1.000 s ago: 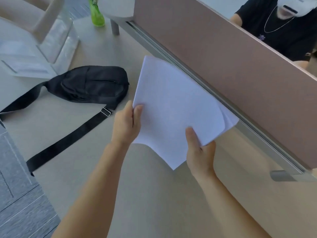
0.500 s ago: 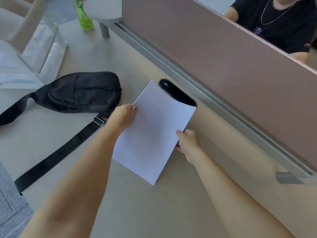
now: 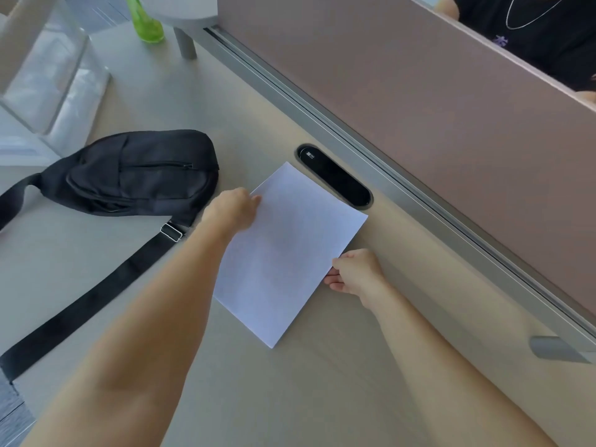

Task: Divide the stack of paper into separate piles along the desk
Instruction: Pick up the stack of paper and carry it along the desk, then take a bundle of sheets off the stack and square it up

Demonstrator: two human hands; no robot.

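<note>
a black sling bag lies at the left; just right of it the left hand curls its fingers together on the far left edge of the stack of paper, likely to steady it; the stack lies flat on the desk, white, blank, edges squared, 1 corner pointing near; the right hand pinches its right edge, thumb on top, fingers underneath, probably to lift off a portion; a dark cable slot sits just beyond.
</note>
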